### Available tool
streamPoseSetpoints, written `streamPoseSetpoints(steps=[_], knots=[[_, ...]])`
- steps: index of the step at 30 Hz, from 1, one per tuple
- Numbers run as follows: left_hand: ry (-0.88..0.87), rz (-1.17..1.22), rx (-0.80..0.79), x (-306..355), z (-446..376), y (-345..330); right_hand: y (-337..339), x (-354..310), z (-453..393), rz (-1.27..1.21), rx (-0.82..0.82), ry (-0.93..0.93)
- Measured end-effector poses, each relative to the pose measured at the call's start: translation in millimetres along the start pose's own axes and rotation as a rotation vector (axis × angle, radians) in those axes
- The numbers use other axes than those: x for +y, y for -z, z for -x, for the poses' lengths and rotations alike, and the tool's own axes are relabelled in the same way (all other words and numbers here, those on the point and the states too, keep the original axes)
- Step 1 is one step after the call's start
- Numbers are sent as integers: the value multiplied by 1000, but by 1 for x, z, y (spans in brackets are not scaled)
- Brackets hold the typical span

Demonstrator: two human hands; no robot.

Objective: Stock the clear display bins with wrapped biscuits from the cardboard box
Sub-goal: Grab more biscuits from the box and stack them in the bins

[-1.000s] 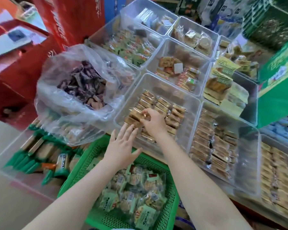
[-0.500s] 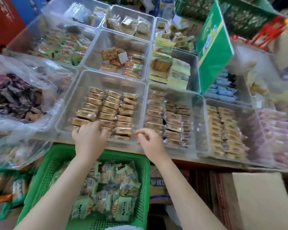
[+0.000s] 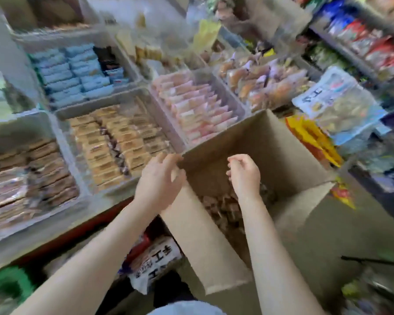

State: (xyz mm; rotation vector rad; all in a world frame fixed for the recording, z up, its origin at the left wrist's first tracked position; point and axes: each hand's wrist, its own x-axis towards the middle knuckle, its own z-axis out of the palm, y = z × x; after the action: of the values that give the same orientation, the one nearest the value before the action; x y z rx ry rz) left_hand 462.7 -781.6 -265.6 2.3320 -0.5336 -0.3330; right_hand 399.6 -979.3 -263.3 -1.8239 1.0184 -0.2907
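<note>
An open cardboard box (image 3: 289, 155) stands at the lower right, with brown wrapped biscuits (image 3: 223, 208) heaped inside. My left hand (image 3: 159, 180) hovers at the box's left flap (image 3: 198, 237), fingers loosely spread and holding nothing. My right hand (image 3: 245, 173) hangs over the box's opening with fingers loosely curled and empty. Left of the box lie clear display bins: one (image 3: 62, 123) with rows of tan wrapped biscuits (image 3: 114, 142), another (image 3: 7, 130) at the far left with brown packs (image 3: 30, 176). The picture is blurred by motion.
Further bins hold pink packs (image 3: 196, 108), pale blue packs (image 3: 71, 73) and mixed orange packs (image 3: 262, 83). Bagged snacks (image 3: 337, 103) and a shelf of packets (image 3: 373, 44) stand to the right. A green basket (image 3: 5, 289) sits at the lower left, and a printed bag (image 3: 155, 262) lies under the counter.
My view has swung right from the tan biscuit bin to the cardboard box. Both hands left the bin's front edge and now hover over the box.
</note>
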Motion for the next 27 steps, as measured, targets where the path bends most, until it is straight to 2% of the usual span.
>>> streamPoseSetpoints(steps=[3, 5, 8, 10, 13, 18, 23, 27], knots=[[-147, -171, 23, 57, -46, -45, 32, 42, -78, 46, 6, -216], [-184, -325, 52, 74, -72, -74, 40, 70, -119, 42, 14, -327], [-113, -521, 63, 79, -96, -111, 30, 116, -163, 75, -151, -474], [-65, -589, 87, 75, -104, -128, 13, 149, -189, 120, -256, -494], [-68, -629, 160, 69, -111, -137, -14, 192, -222, 83, -275, -586], [-95, -674, 202, 62, -113, -141, -28, 212, -228, 136, -400, -506], [-76, -652, 182, 62, -114, -140, -44, 202, -231, 42, -268, -487], [-82, -585, 127, 66, -109, -134, -28, 144, -210, -187, -153, -455]])
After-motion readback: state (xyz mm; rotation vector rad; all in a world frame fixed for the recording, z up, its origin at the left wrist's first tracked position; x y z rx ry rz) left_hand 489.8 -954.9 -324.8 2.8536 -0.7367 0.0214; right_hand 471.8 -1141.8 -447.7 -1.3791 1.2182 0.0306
